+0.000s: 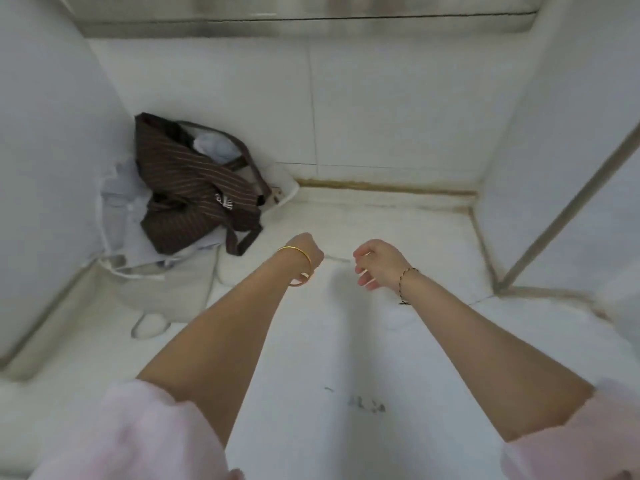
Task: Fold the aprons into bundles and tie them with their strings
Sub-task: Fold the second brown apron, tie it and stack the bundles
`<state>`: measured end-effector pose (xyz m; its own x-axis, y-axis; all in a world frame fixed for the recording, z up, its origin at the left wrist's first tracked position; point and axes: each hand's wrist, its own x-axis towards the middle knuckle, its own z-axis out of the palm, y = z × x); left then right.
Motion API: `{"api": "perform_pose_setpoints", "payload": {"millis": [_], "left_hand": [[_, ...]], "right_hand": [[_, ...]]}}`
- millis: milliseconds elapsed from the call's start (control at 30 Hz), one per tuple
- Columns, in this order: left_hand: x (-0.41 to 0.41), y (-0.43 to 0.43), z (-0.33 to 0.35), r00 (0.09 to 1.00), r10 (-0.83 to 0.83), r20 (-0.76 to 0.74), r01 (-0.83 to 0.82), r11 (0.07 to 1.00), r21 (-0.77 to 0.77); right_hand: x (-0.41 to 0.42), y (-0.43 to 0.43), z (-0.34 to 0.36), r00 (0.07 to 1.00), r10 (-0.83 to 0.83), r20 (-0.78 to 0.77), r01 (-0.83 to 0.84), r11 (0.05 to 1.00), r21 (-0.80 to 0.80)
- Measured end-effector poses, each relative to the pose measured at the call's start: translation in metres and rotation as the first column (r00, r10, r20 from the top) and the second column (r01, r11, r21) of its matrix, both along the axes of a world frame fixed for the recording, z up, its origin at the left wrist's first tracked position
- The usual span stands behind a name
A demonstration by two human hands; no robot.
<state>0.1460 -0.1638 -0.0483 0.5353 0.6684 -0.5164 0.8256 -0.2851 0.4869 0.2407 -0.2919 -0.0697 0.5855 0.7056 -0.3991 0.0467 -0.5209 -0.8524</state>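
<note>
Lying crumpled in the far left corner of the white counter (pixel 346 348), the brown pinstriped fabric apron (pixel 187 188) touches neither hand (left hand (pixel 306 252) clenched, right hand (pixel 379 263) loosely curled, both empty).

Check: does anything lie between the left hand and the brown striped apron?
Nothing visible does. Only bare white counter separates the left hand from the brown striped apron, which lies heaped on pale cloths in the far left corner.
</note>
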Motion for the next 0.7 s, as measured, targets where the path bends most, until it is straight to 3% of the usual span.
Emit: {"api": "perform_pose_setpoints", "payload": {"millis": [133,267,333,400,467,533,600,700], "left_hand": [[-0.059,0.109,-0.001,0.985,0.173,-0.015,-0.164,0.952,0.258],[-0.082,0.178,0.014,0.975,0.219,0.044,-0.221,0.914,0.34],[-0.084,0.2,0.021,0.994,0.096,0.043,-0.105,0.882,0.459],[-0.082,0.217,0.024,0.995,-0.099,-0.029,0.096,0.792,0.603],[-0.07,0.233,0.025,0.945,-0.253,-0.208,0.325,0.644,0.693],[-0.056,0.246,0.024,0.866,-0.303,-0.398,0.5,0.482,0.72],[-0.049,0.251,0.024,0.815,-0.279,-0.508,0.579,0.374,0.724],[-0.045,0.253,0.03,0.835,-0.277,-0.476,0.542,0.263,0.798]], "right_hand": [[-0.051,0.089,-0.008,0.997,0.043,-0.072,-0.043,0.999,0.001],[-0.07,0.141,-0.004,0.997,0.047,-0.062,-0.049,0.998,-0.027],[-0.068,0.158,0.001,0.998,0.034,-0.049,-0.036,0.999,-0.033],[-0.066,0.172,0.005,0.999,0.037,-0.031,-0.038,0.998,-0.046],[-0.063,0.184,0.006,1.0,0.025,-0.019,-0.026,0.998,-0.065],[-0.061,0.193,0.005,1.0,0.005,-0.02,-0.006,0.997,-0.075],[-0.059,0.197,0.001,0.999,-0.013,-0.041,0.01,0.997,-0.077],[-0.06,0.202,-0.004,0.992,-0.062,-0.111,0.055,0.996,-0.064]]}}
